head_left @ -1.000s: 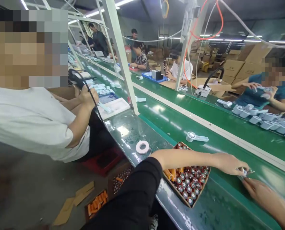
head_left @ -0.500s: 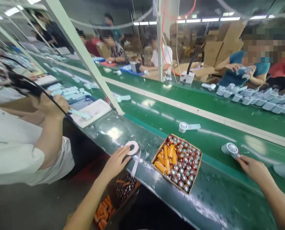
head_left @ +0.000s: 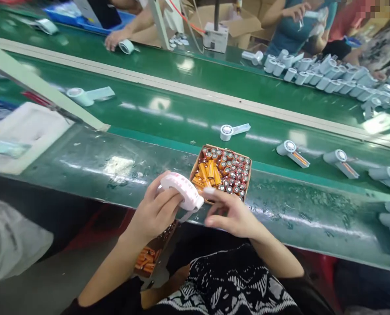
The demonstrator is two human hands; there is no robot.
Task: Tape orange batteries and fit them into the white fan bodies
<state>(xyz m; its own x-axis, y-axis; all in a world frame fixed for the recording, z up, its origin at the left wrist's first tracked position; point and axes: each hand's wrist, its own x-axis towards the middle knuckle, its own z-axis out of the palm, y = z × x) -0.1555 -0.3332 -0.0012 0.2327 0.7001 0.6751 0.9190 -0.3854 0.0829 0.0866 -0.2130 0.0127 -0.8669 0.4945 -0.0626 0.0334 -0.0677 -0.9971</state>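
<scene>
My left hand (head_left: 158,210) is closed around a roll of white tape (head_left: 181,189) with pinkish marks, held up over the front edge of the bench. A loose end of tape hangs under the roll. Just right of it is my right hand (head_left: 232,213), its thumb and forefinger apart and nothing between them. Something white covers the tip of that forefinger; I cannot tell what it is. Behind my hands stands a cardboard box (head_left: 250,175) of batteries with orange wrapping, some lying on their sides, others upright with red wires.
Light-blue handheld fans lie on the green conveyor belt (head_left: 182,111), including one fan (head_left: 227,132) behind the box and another (head_left: 287,148) with its handle open. A white tray (head_left: 55,127) is at left. Below the bench sits a box of orange pieces (head_left: 146,260). Co-workers sit opposite.
My left hand has lifted the tape roll off the bench. My right hand has let go of a fan and come over beside the roll. The view has turned down and right.
</scene>
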